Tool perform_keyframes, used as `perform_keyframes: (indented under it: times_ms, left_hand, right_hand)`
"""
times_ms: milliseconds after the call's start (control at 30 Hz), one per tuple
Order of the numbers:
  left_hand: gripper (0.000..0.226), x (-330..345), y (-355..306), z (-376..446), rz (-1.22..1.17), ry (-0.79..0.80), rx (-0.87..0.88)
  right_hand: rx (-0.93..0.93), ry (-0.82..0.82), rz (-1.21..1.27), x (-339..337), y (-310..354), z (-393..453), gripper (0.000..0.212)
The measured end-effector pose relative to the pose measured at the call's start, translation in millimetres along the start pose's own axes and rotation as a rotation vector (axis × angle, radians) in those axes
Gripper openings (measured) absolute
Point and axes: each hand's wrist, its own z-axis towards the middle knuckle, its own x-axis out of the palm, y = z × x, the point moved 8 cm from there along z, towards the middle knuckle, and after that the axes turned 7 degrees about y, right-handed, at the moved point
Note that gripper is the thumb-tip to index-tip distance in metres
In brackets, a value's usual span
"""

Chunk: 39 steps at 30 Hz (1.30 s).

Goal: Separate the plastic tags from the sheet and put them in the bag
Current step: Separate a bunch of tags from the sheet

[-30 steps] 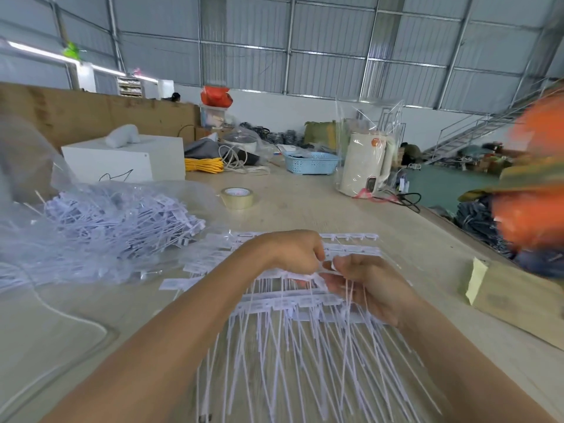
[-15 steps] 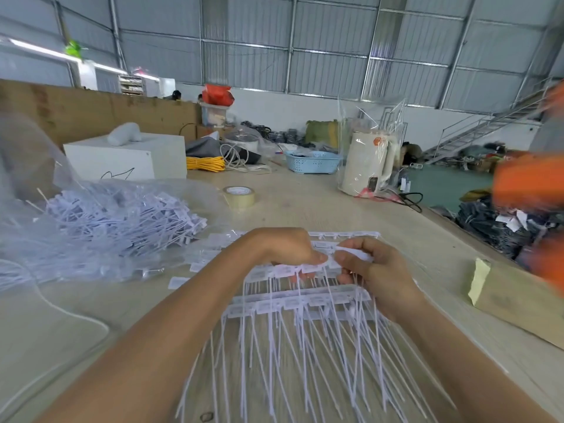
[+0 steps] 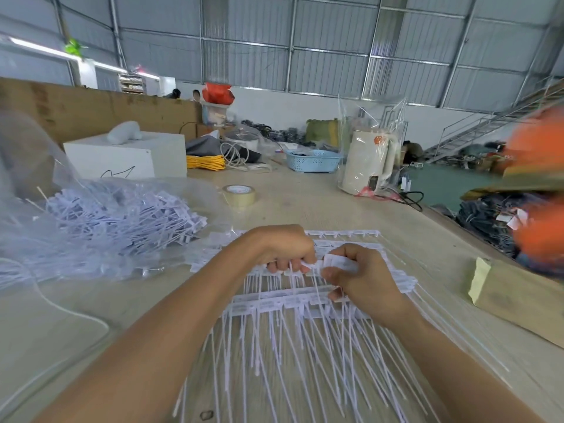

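Head view: left hand [image 3: 282, 250] and right hand [image 3: 364, 280], both gripping partly hidden tags [image 3: 337, 261].

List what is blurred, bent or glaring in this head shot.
Head view: the orange shape at the right edge is motion-smeared; wide-angle bending curves the roof beams and table edge; the strip light at upper left glares; the clear bag at left is hazy; both hands, left hand and right hand, and the tag sheet are fairly sharp.
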Motion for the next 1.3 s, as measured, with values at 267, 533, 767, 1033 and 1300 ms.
perform_keyframes:
  times_ms: [267,533,767,1033,1300]
  left_hand:
    - [0.037,-0.2,6.1,-6.6,-0.147,0.17,-0.055]
    - [0.051,0.6,-22.3,-31.9,-0.158,0.287,0.104]
    - [0.023,-5.2,-39.3,-48.0,0.251,0.032,0.13]
    - [0.015,-7.3,-42.7,-36.1,0.534,-0.134,0.096]
    - [0.034,14.0,-41.1,-13.6,0.206,-0.041,0.291]
  right_hand:
    - [-0.197,-0.129,-0.07,-2.2,25.7,-9.0,0.028]
    - [0.027,-0.349,0.199,-62.8,-10.5,-0.9,0.01]
    - [0.139,-0.13,0.736,-57.6,-28.5,12.7,0.007]
    - [0.168,-0.003,0.519,-30.5,-21.6,6.8,0.009]
    - [0.085,0.064,0.32,-21.9,-10.1,1.9,0.016]
